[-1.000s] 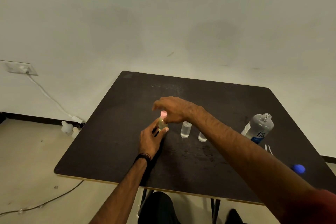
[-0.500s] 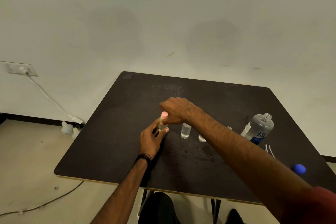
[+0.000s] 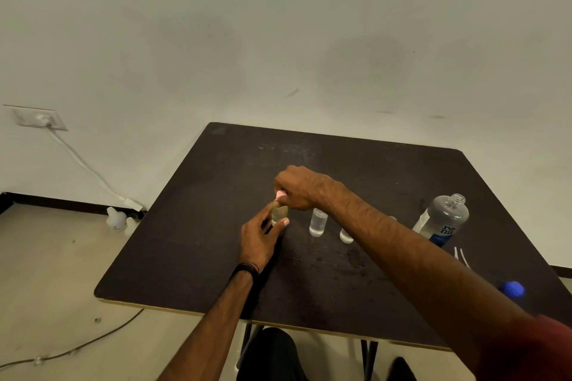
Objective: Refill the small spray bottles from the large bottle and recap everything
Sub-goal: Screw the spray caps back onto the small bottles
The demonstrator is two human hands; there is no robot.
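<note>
Two hands on one small bottle [image 3: 279, 214]: left hand [image 3: 258, 240] held its body, right hand [image 3: 298, 189] pinched the pink cap [image 3: 281, 194] above. Cross-threading likely if twisted tilted; uncapped bottles just right could topple.

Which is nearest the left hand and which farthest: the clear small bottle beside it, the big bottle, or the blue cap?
From the left hand, in the head view:
1. Clear small bottle, just to its right.
2. Large bottle, uncapped, far right.
3. Blue cap, at the table's right edge.
</note>
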